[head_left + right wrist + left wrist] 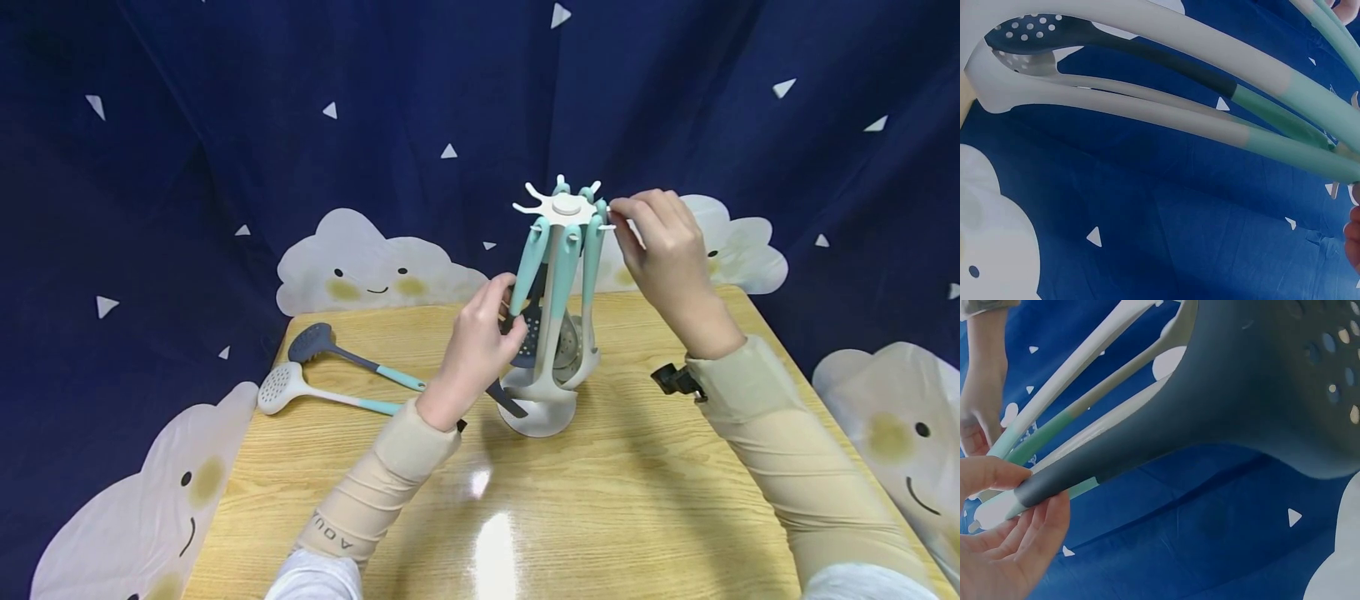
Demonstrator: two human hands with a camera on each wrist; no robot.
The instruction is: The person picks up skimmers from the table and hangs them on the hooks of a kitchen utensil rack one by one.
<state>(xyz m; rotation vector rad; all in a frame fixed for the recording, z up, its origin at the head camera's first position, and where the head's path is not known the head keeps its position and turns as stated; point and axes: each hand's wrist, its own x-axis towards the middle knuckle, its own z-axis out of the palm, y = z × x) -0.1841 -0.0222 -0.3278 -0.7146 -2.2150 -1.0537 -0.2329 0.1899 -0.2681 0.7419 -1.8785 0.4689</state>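
Observation:
A white carousel utensil rack (542, 421) stands on the table with teal-handled utensils hanging from its hooks. My left hand (480, 337) pinches a dark perforated turner (1116, 447) near where its teal handle meets the dark shaft; its handle top is at a front-left hook. Up at the rack's top, my right hand (666, 246) pinches the tip of a right-side hook between thumb and finger. Close to the hands hang a pale ladle (553, 350) in front, another pale utensil (1141, 115) on the right, and a dark perforated utensil (1035, 34) behind.
On the table's left lie a dark utensil (311, 340) and a white skimmer (279, 387), both with teal handles. The wooden table (600, 517) ends in front of a dark blue curtain (420, 75) with white cloud shapes.

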